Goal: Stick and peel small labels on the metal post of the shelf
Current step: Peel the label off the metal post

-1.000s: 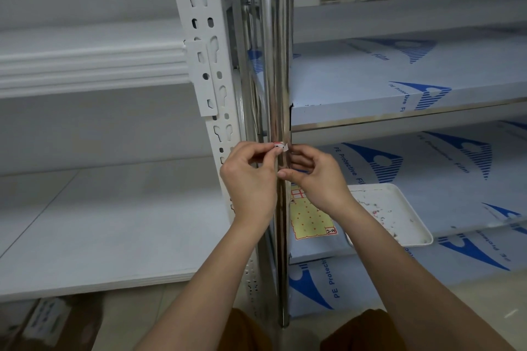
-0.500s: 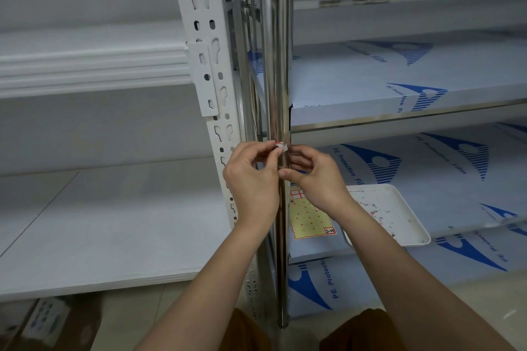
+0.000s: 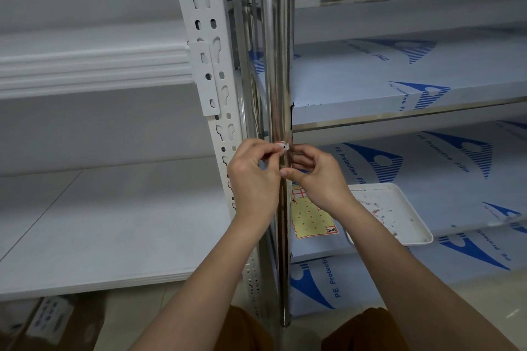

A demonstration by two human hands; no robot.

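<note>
A shiny metal post (image 3: 278,65) runs upright through the middle of the view. A small white label with red print (image 3: 282,146) sits against the post just below the middle shelf. My left hand (image 3: 253,179) pinches that label between thumb and forefinger. My right hand (image 3: 316,176) is just right of the post, fingers curled, thumb tip pressed on the post below the label. A yellow label sheet (image 3: 310,218) lies on the lower shelf behind my right wrist.
A white tray (image 3: 410,225) with small paper scraps sits on the lower right shelf. A white perforated upright (image 3: 208,71) stands left of the post. Film-covered shelves (image 3: 399,82) extend right; white shelves (image 3: 99,225) extend left.
Both hands stay at the same spot on the post. The label in my left fingers has shifted only slightly.
</note>
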